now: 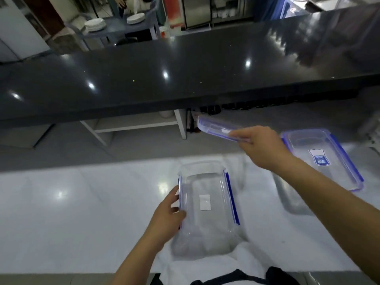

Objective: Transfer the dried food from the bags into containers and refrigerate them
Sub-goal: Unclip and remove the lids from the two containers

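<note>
Left hand (pixel 168 212) grips the left rim of a clear container (pixel 207 204) with blue side clips; fingers curl over the edge, thumb on the outer wall. Container sits open on the white counter (pixel 82 212), directly right of that hand, white label patch visible through the base. Right hand (pixel 261 145) is raised, up and to the right of the left one, pinching a clear lid (pixel 218 127) with blue trim by its near end; the lid sticks out left and away from the fingers, in the air, tilted. Second container (pixel 320 157), lid on with blue clips and a blue label, rests on the counter just right of the right hand and forearm. Black countertop (pixel 185 79) runs across beyond both hands. Dried food bags not in view.
</note>
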`<state>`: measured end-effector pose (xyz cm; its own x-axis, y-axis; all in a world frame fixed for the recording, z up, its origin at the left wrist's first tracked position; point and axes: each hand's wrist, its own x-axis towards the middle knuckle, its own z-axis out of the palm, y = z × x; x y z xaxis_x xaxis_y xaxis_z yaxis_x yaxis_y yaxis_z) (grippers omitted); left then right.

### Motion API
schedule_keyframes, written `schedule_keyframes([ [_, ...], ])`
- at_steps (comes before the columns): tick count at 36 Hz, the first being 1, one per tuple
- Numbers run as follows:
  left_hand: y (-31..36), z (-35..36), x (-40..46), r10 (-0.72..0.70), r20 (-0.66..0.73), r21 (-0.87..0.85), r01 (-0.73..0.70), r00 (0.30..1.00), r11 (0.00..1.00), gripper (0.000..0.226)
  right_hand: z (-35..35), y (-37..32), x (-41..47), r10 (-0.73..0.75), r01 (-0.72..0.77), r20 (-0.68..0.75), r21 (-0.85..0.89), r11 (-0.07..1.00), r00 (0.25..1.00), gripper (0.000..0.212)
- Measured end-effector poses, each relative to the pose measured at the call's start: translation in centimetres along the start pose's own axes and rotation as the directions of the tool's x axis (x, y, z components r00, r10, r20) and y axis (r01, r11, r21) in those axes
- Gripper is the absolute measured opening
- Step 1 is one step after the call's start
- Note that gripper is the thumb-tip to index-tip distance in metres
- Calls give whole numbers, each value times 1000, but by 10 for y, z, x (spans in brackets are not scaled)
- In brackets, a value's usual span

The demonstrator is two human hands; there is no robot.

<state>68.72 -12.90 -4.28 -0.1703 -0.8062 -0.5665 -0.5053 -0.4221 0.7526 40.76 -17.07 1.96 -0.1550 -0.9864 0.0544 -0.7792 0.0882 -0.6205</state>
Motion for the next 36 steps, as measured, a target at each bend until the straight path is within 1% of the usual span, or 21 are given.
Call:
schedule_keyframes([
  [2, 0, 5, -4, -1, 21, -20, 1, 1000, 1000, 73, 32, 21, 18, 6, 13, 110, -173, 985, 994, 39],
  [4, 0, 11, -7, -16, 35, -28, 17, 999, 999, 75, 60, 39, 32, 26, 50, 270, -274, 961, 962, 43],
  [6, 1, 15, -10, -31, 45, -49, 33, 998, 998, 75, 78, 51, 44, 49, 60, 358, -287, 956, 932, 40],
  [9, 1, 20, -11, -39, 51, -73, 42, 998, 996, 72, 91, 57, 55, 60, 40, 387, -244, 969, 920, 33],
  [11, 1, 22, -11, -49, 52, -99, 54, 997, 994, 72, 97, 60, 62, 69, 10, 381, -203, 979, 922, 31],
  [15, 1, 22, -8, -65, 48, -122, 70, 997, 990, 69, 103, 70, 65, 124, -122, 338, -29, 992, 933, 26],
  [19, 5, 25, -5, -76, 58, -142, 83, 995, 986, 69, 105, 80, 56, 131, -193, 378, 131, 973, 916, 16],
  [21, 7, 28, -3, -80, 64, -143, 89, 995, 986, 71, 103, 86, 51, 158, -267, 377, 257, 929, 912, 19],
  [23, 11, 29, -3, -79, 71, -136, 88, 994, 987, 72, 98, 89, 48, 177, -336, 390, 389, 858, 904, 27],
  [25, 14, 31, -2, -70, 85, -140, 81, 994, 987, 74, 89, 88, 44, 177, -372, 408, 469, 801, 896, 35],
  [26, 14, 32, -2, -64, 94, -145, 78, 993, 986, 74, 84, 86, 41, 174, -373, 402, 496, 784, 899, 37],
  [28, 16, 34, -2, -54, 108, -151, 70, 993, 986, 74, 73, 81, 33, 168, -342, 345, 543, 767, 924, 37],
  [30, 16, 34, -1, -48, 113, -155, 66, 992, 986, 73, 61, 74, 19, 171, -274, 225, 599, 753, 959, 34],
  [32, 16, 34, 0, -48, 121, -152, 66, 991, 986, 71, 49, 67, 0, 177, -194, 93, 655, 730, 980, 26],
  [34, 16, 32, 1, -59, 140, -128, 77, 988, 989, 68, 39, 60, -25, 217, -150, -5, 708, 691, 976, 21],
  [36, 15, 27, 3, -65, 152, -88, 79, 986, 993, 64, 32, 54, -56, 286, -133, -86, 734, 666, 954, 20],
])
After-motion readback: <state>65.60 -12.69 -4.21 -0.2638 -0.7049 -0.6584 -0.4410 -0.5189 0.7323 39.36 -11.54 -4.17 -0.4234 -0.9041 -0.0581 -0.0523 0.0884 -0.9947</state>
